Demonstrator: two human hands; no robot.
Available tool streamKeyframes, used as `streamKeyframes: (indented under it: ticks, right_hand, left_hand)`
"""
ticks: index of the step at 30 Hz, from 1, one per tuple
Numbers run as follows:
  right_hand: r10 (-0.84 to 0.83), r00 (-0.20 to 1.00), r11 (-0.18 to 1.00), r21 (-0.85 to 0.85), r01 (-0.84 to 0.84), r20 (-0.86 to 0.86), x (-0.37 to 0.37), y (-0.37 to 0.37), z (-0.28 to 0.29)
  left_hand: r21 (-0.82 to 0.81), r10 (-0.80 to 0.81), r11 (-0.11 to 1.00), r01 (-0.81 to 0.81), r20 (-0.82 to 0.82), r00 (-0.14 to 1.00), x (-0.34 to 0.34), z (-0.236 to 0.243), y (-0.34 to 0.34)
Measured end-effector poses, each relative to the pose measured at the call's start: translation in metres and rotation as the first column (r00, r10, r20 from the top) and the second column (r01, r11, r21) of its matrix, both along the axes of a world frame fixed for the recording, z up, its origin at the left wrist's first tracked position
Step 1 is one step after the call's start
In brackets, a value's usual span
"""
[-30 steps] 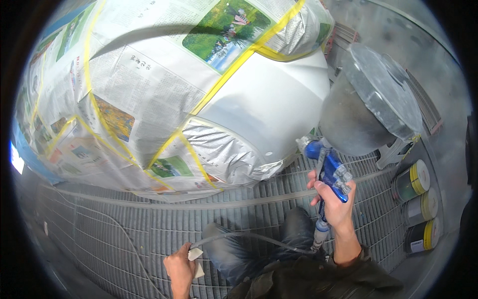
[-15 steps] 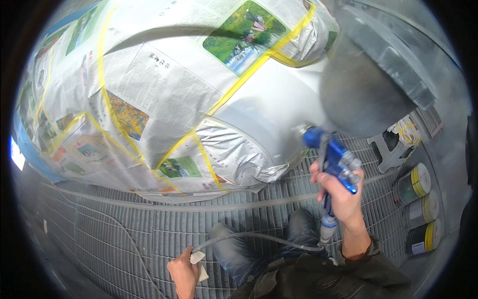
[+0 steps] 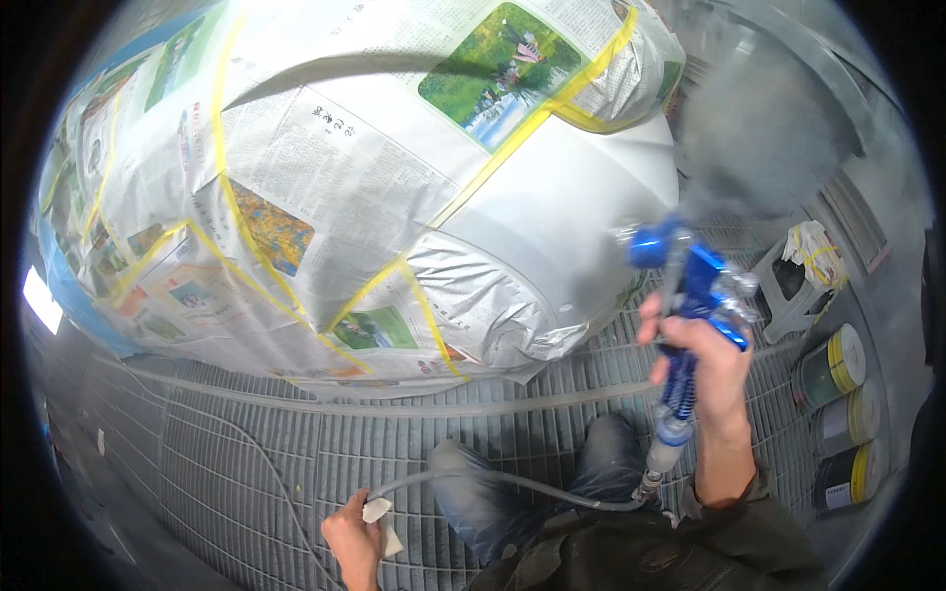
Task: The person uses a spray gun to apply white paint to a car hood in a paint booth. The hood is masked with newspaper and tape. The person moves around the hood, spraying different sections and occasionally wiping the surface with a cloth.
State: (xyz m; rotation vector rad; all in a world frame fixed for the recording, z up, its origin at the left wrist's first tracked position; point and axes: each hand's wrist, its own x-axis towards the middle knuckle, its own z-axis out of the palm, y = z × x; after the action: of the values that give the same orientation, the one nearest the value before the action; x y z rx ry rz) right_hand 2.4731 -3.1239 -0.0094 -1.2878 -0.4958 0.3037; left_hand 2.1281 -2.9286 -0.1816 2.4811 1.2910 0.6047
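Note:
My right hand (image 3: 711, 364) grips a blue spray gun (image 3: 690, 286), its nozzle aimed left at a bare white car panel (image 3: 562, 217). The gun's grey cup (image 3: 764, 133) rises blurred above it. A grey air hose (image 3: 493, 480) runs from the gun's base down and left to my left hand (image 3: 353, 537), which holds the hose together with a small white cloth (image 3: 379, 522). Newspaper (image 3: 296, 197) fixed with yellow tape (image 3: 493, 172) masks the car body around the white panel.
I crouch on a metal floor grating (image 3: 246, 453); my knees (image 3: 473, 492) show below. Three yellow-banded cans (image 3: 833, 360) stand in a row at the right. A small stand with a taped rag (image 3: 803, 261) is behind them. Another hose (image 3: 394, 404) lies across the grating.
My right hand has swung the spray gun up and to the right along the white panel. The left hand keeps its hold on the hose and cloth.

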Motion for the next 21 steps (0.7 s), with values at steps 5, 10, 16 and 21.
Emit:
streamKeyframes:
  ticks: [5,10,16,21]
  right_hand:
    - [-0.091,0.996,0.995,0.029,0.092,-0.023,0.001,-0.008,-0.010]
    - [0.236,0.959,0.967,0.139,-0.215,-0.157,0.013,0.002,-0.032]
    - [-0.127,0.902,0.988,0.024,0.150,-0.412,0.028,-0.019,-0.117]
    - [-0.406,0.652,0.905,-0.186,0.381,-0.640,0.062,-0.059,-0.245]
  left_hand:
    - [-0.009,0.016,1.000,-0.016,-0.025,1.000,-0.013,-0.005,0.012]
    - [0.021,0.088,0.996,-0.091,0.121,0.989,-0.036,-0.004,0.033]
    - [-0.013,0.097,0.995,-0.097,0.026,0.995,-0.052,-0.005,0.033]
    - [0.060,0.086,0.995,-0.075,-0.203,0.975,-0.045,-0.018,0.037]
